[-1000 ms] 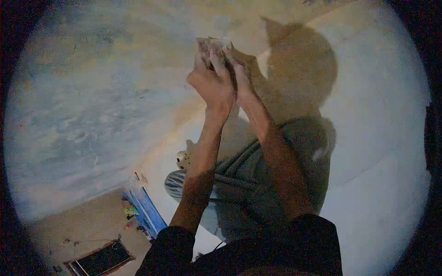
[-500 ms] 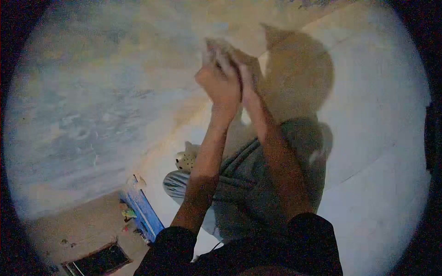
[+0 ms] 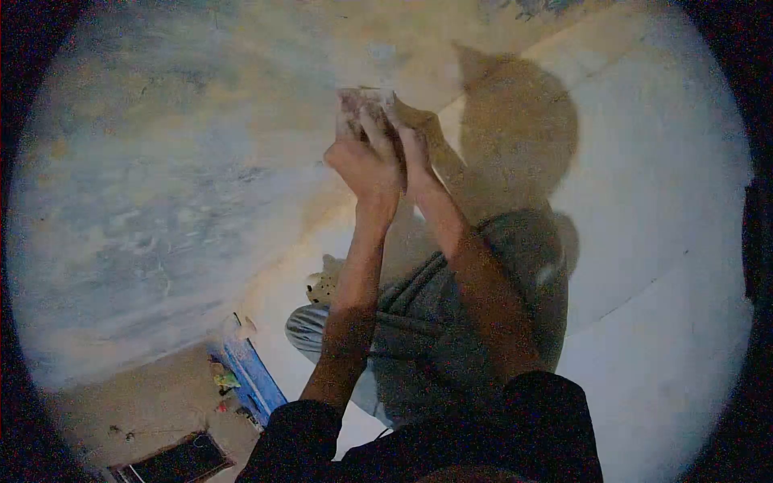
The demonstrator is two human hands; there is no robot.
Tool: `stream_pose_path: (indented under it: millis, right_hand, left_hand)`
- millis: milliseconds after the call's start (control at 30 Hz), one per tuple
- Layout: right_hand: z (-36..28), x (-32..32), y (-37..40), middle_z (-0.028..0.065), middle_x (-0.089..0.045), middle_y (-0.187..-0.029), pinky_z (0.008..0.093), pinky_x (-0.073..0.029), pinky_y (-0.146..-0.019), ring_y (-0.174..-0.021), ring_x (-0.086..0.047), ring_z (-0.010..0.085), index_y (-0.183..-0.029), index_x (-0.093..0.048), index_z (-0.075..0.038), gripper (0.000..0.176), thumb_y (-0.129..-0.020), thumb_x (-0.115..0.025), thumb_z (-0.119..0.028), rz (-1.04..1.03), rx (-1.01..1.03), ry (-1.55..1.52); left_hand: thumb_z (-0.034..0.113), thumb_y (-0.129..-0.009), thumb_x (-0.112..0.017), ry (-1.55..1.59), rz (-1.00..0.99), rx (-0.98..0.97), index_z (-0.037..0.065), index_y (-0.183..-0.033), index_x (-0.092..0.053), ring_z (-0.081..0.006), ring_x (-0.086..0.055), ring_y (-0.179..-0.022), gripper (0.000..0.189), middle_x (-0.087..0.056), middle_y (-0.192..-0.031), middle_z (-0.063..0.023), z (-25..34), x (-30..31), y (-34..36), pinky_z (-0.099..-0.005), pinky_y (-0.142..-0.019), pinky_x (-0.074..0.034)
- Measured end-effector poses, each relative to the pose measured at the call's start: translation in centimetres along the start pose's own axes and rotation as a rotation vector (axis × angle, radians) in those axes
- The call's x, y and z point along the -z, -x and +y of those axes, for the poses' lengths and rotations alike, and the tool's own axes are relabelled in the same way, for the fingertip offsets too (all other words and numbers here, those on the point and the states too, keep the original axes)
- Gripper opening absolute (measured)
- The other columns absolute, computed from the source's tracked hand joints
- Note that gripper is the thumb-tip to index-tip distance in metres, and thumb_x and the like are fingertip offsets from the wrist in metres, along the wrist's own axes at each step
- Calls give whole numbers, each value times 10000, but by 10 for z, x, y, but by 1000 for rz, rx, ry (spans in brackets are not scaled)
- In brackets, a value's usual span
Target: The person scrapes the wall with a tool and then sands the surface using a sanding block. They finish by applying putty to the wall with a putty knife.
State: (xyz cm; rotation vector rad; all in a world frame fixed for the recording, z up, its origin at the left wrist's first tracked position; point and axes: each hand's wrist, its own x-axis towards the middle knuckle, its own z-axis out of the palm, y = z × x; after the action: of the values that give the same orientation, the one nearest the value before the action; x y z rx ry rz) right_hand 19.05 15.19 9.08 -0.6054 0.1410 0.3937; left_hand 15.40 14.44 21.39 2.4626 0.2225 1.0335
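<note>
A pale, flat piece [image 3: 351, 105] with darker smears is at the upper middle of the view, in front of the mottled wall [image 3: 161, 161]; it is blurred, so perhaps it is a cloth or a pad. The left hand [image 3: 366, 165] lies against it, fingers stretched upward over its face and a little apart; whether they pinch it, I cannot tell. The right hand [image 3: 415, 153] is just beside, its fingers mostly hidden, so its grip I cannot tell. A shadow [image 3: 519, 133] falls to the right. Below are the grey trousers [image 3: 419, 322], a shoe with small holes [image 3: 324, 287], and, lower left, a blue object [image 3: 256, 374].
</note>
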Motion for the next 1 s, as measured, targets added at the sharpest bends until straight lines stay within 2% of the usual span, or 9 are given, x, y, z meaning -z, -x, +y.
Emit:
stream_pose_path:
  millis: [133, 233, 367, 567, 633, 733, 867, 933, 1000]
  right_hand:
    - [5, -2, 0, 65, -625, -1126, 315, -493, -848, -992, -595, 197, -1211, -585, -56, 415, -971, -531, -391, -11, -38, -33]
    - [-9, -1, 1, 62, -624, -1119, 308, -492, -844, -990, -593, 193, -1203, -587, -60, 403, -971, -533, -385, -27, -35, -49]
    - [-32, 4, -3, 57, -623, -1111, 299, -491, -839, -987, -591, 188, -1192, -590, -65, 387, -971, -536, -377, -46, -20, -93]
    - [-15, 0, 5, 50, -621, -1099, 285, -490, -832, -983, -587, 180, -1175, -595, -72, 362, -970, -539, -365, -3, -109, -124]
    - [-14, 0, 3, 47, -621, -1094, 281, -489, -830, -981, -586, 177, -1169, -597, -74, 354, -970, -540, -361, -49, -175, -165]
    - [6, 1, 6, 48, -621, -1110, 280, -465, -868, -1020, -575, 177, -1190, -591, -76, 362, -963, -546, -355, -66, 4, -81]
    - [25, 1, 3, 64, -621, -1154, 317, -476, -889, -1037, -584, 188, -1238, -582, -56, 428, -968, -523, -382, 89, -111, -119]
    - [23, -2, 6, 72, -617, -1190, 333, -484, -902, -1052, -589, 191, -1260, -582, -38, 453, -974, -505, -381, 63, -88, -154]
    - [9, -2, 6, 78, -629, -1164, 353, -477, -910, -1029, -592, 203, -1240, -594, -33, 475, -955, -532, -409, 25, -91, -48]
  left_hand:
    - [160, -945, -514, -127, -142, -13, -107, -1010, -616, -341, -665, -620, 293, -633, -767, -291, -4, 4, -2, -400, -570, -496]
    - [144, -930, -529, 49, -138, -7, -111, -1033, -609, -357, -661, -623, 286, -626, -758, -290, -5, -7, -5, -419, -563, -481]
    - [136, -930, -530, -80, -152, -173, -112, -1061, -600, -354, -661, -623, 289, -634, -764, -281, 6, -18, -12, -422, -568, -483]
    - [124, -932, -517, 40, -44, -59, -103, -1017, -604, -352, -637, -573, 258, -633, -704, -250, 2, -3, 2, -402, -552, -477]
    - [352, -951, -564, -30, -122, 109, -51, -996, -670, -289, -667, -645, 419, -683, -757, -208, -7, 1, 4, -401, -600, -503]
    - [333, -953, -563, -37, -66, -30, -55, -946, -668, -274, -673, -642, 401, -690, -756, -203, -13, -5, 5, -398, -595, -508]
    - [319, -953, -558, 3, -13, -4, -53, -925, -672, -274, -666, -621, 390, -683, -733, -206, -22, -6, 9, -391, -579, -501]
    - [165, -909, -544, -44, -123, 3, -75, -911, -618, -430, -613, -578, 251, -615, -693, -277, -31, -4, 9, -470, -562, -472]
    - [163, -908, -544, -17, -93, -42, -73, -909, -615, -436, -613, -587, 247, -616, -703, -281, -33, -7, 5, -468, -562, -473]
